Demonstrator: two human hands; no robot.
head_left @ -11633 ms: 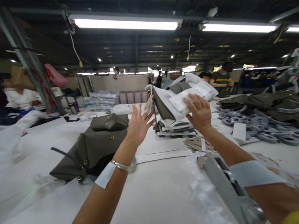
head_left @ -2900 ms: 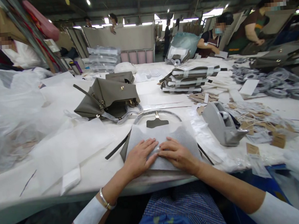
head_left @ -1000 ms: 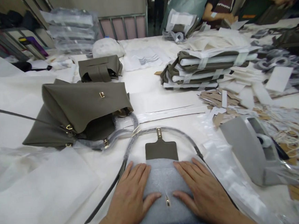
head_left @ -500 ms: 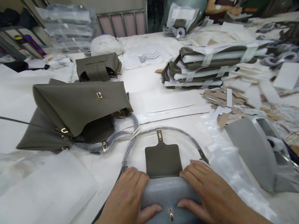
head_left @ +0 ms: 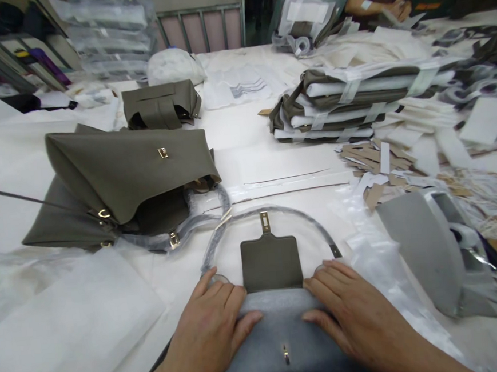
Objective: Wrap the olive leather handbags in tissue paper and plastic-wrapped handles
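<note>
A bag covered in bluish film [head_left: 281,327] lies at the bottom centre, with a small gold clasp on it. Beyond its upper edge extends an olive flap [head_left: 272,263] with a gold-plated tab. My left hand [head_left: 218,320] grips the bag's upper edge left of the flap, thumb on the near side. On the right, my right hand [head_left: 341,305] holds the same edge in the same way. A wrapped handle [head_left: 289,208] arches beyond both hands. Some fingertips are hidden behind the edge.
Olive bags [head_left: 130,166] lie at the left and back left. Several wrapped bags [head_left: 353,100] are stacked at the back right. A grey tape dispenser [head_left: 425,246] stands right, beside paper scraps [head_left: 375,159]. A person's hands [head_left: 400,9] show at the far right back.
Both hands have shifted slightly outward along the bag's edge, and the thumbs are a little farther apart. The view has shifted slightly.
</note>
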